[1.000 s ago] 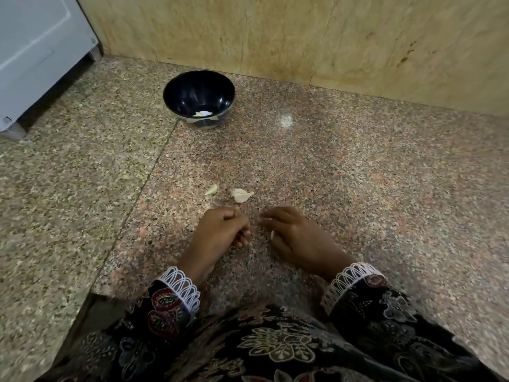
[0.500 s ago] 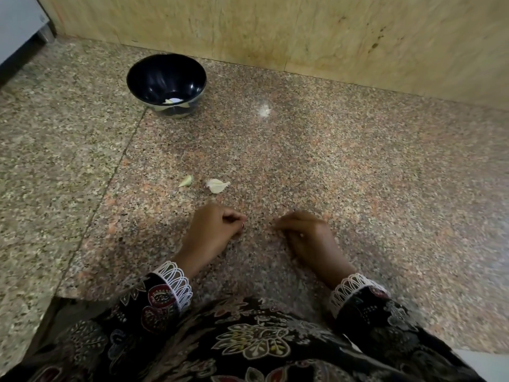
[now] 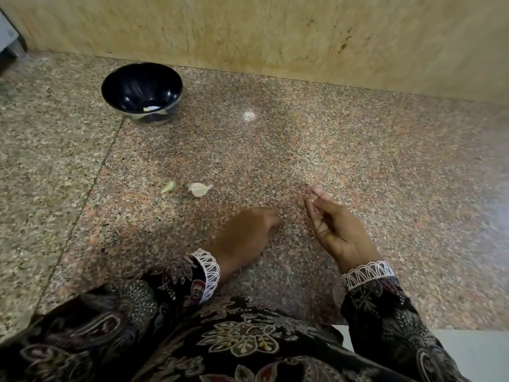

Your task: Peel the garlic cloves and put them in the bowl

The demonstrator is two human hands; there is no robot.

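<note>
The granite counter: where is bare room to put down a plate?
Bare granite counter lies right of the bowl, between wall and right hand. Crowded: two garlic pieces ahead of the left hand.

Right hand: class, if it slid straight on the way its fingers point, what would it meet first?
The right hand points up-frame across bare granite counter; the way looks free until the beige wall, though depth is unclear.

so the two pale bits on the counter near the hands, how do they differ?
The left garlic piece is smaller, slim and greenish-yellow; the right garlic piece is larger, broader, whiter and tapers to a point on its right. Both lie loose on the granite counter, apart from each other and untouched by either hand.
</note>
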